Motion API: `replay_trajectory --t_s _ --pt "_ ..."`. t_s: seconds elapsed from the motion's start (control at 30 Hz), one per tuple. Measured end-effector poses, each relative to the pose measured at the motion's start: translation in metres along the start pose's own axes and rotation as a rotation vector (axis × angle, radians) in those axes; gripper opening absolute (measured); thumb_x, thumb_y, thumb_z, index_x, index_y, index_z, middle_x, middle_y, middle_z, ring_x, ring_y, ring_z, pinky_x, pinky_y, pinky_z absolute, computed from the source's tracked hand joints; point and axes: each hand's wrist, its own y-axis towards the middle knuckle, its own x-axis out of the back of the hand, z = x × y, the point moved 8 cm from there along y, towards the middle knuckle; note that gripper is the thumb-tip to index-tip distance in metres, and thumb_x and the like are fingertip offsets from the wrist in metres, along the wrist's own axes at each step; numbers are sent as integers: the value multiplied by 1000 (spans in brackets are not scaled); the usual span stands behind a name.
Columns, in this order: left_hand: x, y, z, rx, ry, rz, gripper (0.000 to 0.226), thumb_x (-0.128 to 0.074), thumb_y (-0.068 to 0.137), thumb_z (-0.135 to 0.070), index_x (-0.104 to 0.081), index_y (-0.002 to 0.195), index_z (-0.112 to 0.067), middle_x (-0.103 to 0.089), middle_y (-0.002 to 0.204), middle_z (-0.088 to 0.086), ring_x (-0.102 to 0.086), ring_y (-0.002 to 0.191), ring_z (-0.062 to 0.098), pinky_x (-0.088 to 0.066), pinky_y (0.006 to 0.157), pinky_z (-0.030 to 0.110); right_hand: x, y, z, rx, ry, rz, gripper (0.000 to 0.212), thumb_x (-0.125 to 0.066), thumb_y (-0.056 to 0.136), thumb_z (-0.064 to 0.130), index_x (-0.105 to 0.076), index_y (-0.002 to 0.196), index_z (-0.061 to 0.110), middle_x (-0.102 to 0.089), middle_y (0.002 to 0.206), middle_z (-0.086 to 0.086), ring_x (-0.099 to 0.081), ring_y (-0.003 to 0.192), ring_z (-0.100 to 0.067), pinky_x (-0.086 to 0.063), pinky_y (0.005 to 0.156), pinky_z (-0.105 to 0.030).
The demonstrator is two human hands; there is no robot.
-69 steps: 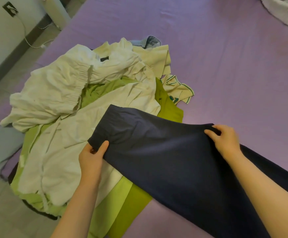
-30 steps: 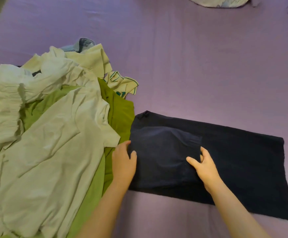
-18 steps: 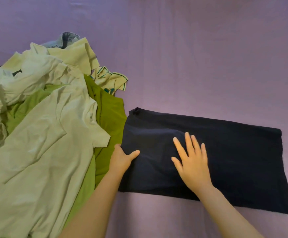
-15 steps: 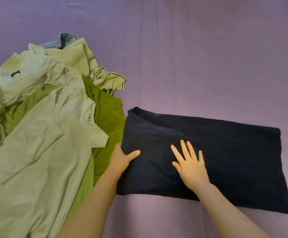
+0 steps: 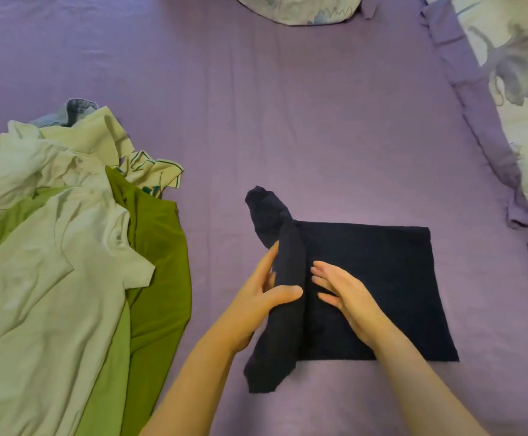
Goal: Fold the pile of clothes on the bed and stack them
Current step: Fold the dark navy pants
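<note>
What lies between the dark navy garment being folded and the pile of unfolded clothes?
In the head view, only a strip of bare purple bedsheet separates the navy garment from the clothes pile; the left forearm crosses its near end.

No text, label, brand, number or sign can be read on anything here.
</note>
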Motion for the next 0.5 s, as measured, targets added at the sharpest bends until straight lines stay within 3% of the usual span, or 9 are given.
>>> replay_trajectory --t_s 0.07,0.13,0.2,0.27,0.33,0.5 --pt "-50 10 -4 -20 52 109 69 -67 79 -44 -34 138 -48 -66 88 -18 -64 87 -1 -49 82 14 27 -22 13 32 285 82 63 -40 87 66 -54 133 25 -59 132 -3 -58 120 -19 -47 97 -38" --pt "-95 23 1 -13 142 181 65 -63 83 -46 -35 142 -41 -67 86 -11 -65 92 4 -46 89 18 65 -40 17 11 411 73 71 -36 84 76 -58 130 27 -62 128 -7 -59 119 -25 -49 96 -42" --pt "-130 38 14 8 241 205 56 -61 89 -41 -39 141 -37 -67 91 -11 -63 98 2 -44 90 16 99 -52 10 -49 425 35 59 -48 84 70 -62 124 30 -65 124 -7 -61 114 -27 -50 94 -46" --pt "-154 53 30 25 382 193 51 -59 92 -33 -43 141 -31 -65 96 -12 -60 98 1 -43 89 15 137 -49 4 -12 170 -141 32 -66 85 43 -64 115 33 -67 119 -4 -66 104 -21 -54 84 -39" --pt "-162 66 45 -5 590 125 47 -54 94 -26 -46 140 -27 -59 105 -12 -54 102 0 -41 93 16 170 -44 1 38 -105 -363 25 -69 86 22 -59 108 29 -66 116 0 -65 97 -15 -52 77 -30" --pt "-125 72 62 -114 888 -351 40 -49 95 -12 -52 134 -22 -47 127 -5 -42 118 11 -35 102 18 232 -29 -29 46 -111 -554 26 -66 88 13 -54 111 16 -63 114 -8 -59 89 -15 -46 78 -31"
